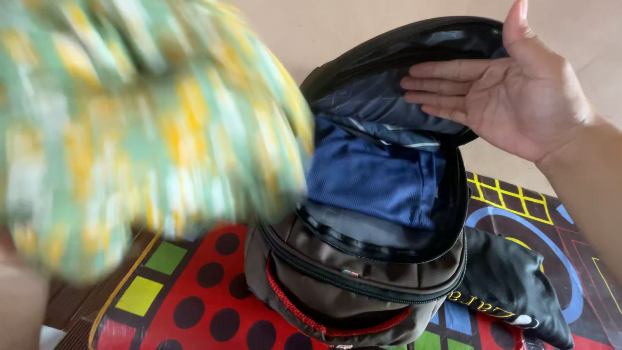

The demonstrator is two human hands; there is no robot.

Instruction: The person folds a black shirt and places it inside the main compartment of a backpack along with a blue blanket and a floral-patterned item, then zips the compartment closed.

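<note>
1. Pale beige floor (337,26) fills the background, and over it lies a colourful board-game mat (194,291) — red with dark dots, green and yellow squares, a blue ring and a yellow grid on black at the right.

2. On the mat stands an olive-brown backpack (350,285) with red zip trim, its main compartment unzipped and gaping toward the camera.

3. Inside the open compartment sits a folded blue cloth (376,178), filling most of the visible space under the raised flap.

4. The right hand (512,97) is at the upper right, palm turned toward the camera, fingers straight and held close together, thumb lifted apart. Its fingers (434,84) lie against the dark inner lining of the backpack's flap (389,71), propping the flap up and back.

5. A green cloth with yellow and white print (142,123) covers the left half of the view, heavily blurred. It hangs in the air just beside the backpack's open mouth, its right edge overlapping the bag's left rim.

6. The left hand is hidden behind that cloth — only a blurred strip of forearm shows at the lower left, so I cannot tell how the fingers are set.

7. A black cloth item (512,279) with pale lettering lies on the mat just to the right of the backpack, touching its side.
</note>
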